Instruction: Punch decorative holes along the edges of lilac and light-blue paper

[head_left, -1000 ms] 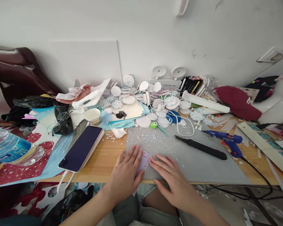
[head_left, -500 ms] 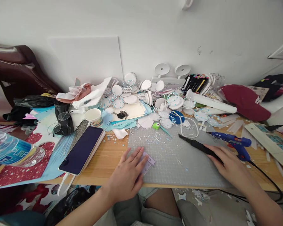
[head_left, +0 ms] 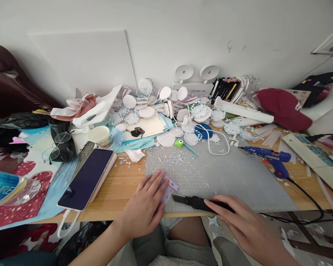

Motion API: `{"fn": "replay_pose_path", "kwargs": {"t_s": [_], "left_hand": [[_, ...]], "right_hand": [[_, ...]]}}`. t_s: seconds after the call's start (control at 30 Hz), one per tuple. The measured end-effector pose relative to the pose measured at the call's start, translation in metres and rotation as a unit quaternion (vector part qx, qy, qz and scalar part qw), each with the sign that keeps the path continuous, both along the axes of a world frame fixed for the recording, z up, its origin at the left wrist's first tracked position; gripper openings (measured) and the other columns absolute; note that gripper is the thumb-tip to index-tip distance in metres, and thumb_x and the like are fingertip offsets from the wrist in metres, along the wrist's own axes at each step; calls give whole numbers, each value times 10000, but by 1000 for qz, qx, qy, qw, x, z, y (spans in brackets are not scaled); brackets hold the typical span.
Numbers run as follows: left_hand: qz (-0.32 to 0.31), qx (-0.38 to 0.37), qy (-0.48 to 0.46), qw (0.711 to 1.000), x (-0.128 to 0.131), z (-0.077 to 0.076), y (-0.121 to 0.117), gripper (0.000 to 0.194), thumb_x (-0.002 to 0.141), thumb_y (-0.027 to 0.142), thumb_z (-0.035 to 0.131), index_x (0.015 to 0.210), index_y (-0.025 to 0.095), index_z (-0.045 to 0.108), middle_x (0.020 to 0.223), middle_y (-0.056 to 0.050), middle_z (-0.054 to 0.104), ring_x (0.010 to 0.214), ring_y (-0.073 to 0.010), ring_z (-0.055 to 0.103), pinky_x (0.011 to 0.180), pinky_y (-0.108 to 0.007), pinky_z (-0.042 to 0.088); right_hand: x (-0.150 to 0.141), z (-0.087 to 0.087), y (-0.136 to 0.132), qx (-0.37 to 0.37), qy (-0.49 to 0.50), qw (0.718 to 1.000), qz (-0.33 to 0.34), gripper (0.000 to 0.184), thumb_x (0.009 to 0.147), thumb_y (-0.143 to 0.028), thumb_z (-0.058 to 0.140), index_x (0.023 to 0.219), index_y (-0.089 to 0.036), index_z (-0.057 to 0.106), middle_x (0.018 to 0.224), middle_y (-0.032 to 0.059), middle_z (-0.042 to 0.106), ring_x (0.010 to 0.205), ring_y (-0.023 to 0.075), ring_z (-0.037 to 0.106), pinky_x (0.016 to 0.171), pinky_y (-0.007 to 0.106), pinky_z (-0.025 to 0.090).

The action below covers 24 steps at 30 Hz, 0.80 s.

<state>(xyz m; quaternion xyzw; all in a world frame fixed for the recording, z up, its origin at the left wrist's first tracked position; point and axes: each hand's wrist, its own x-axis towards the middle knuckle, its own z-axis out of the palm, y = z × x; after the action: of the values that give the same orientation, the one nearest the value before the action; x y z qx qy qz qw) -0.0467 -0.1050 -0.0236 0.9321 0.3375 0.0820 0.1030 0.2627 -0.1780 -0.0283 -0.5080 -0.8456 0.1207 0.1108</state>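
Note:
My left hand [head_left: 145, 207] lies flat with its fingers stretched over a small purple piece [head_left: 168, 187], pressing it on the grey cutting mat [head_left: 233, 184]. A strip with small holes shows along the purple piece's upper edge; the rest is partly under my fingers. In my right hand [head_left: 246, 225] is a black utility knife [head_left: 201, 203], held by its handle. Its dark blade points left and its tip is close beside the purple piece; whether they touch I cannot tell.
Left of the mat lie a phone [head_left: 86, 179], a paper cup [head_left: 99, 136] and a tilted water bottle [head_left: 11, 186]. White discs, a green punch [head_left: 178, 143] and a white cable [head_left: 224, 138] crowd the back. At right are a blue glue gun [head_left: 272, 157] and a power strip [head_left: 316, 162].
My right hand has brought the utility knife left and nearer to me, from the mat's right side to the purple piece. My left hand keeps its hold. The view has shifted slightly.

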Motion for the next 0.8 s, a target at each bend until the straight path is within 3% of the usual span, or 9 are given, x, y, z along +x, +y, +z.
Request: {"fn": "replay_pose_path", "kwargs": {"t_s": [0.37, 0.8], "left_hand": [[-3, 4, 18, 1000, 0, 1, 2, 630, 876, 253, 422, 1456, 109, 222, 1521, -136, 238, 1412, -281, 172, 1148, -483, 168], [-4, 19, 16, 1000, 0, 0, 3, 633, 856, 244, 439, 1446, 119, 246, 1501, -134, 291, 1402, -285, 209, 1152, -502, 152]], "right_hand": [[-8, 4, 21, 0, 31, 999, -23, 543, 866, -64, 377, 1335, -320, 471, 1158, 83, 552, 1040, 205, 561, 833, 335, 521], [-14, 3, 45, 8, 64, 998, 9, 579, 845, -22, 364, 1332, -309, 487, 1105, 84, 576, 980, 201, 573, 815, 348, 513]]}}
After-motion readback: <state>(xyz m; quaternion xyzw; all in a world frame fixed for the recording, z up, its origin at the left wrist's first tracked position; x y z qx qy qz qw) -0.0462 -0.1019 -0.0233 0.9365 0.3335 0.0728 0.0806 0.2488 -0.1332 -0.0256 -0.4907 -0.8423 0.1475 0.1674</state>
